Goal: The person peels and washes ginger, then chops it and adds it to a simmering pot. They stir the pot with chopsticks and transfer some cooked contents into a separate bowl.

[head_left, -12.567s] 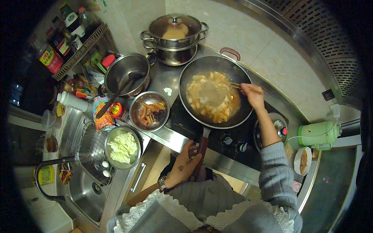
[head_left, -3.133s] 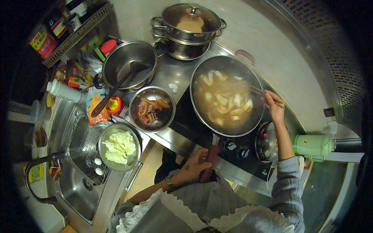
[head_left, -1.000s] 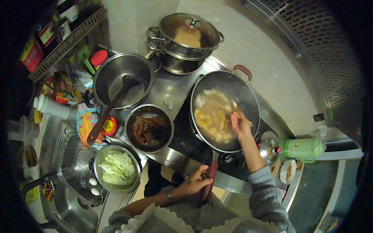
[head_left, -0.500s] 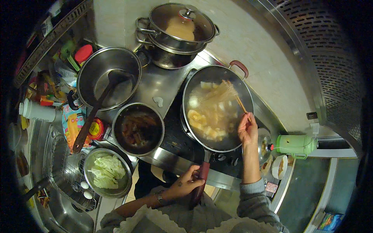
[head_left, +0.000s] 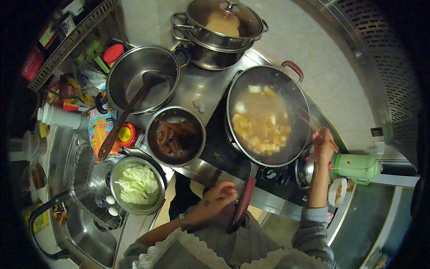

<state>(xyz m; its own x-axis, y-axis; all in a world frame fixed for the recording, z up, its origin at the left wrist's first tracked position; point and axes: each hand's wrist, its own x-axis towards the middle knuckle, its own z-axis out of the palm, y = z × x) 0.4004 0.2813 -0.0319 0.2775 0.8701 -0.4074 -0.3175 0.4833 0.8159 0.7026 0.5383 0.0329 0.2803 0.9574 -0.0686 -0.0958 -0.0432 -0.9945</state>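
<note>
Over the wok – right hand apparently gripping chopsticks.

A cook seen from above: grey knitted sleeves with ribbed cuffs, the right sleeve ending at the wrist, the left pushed up the forearm; a wristwatch with a metal band on the left wrist; a pale apron edged in white scalloped lace
</note>
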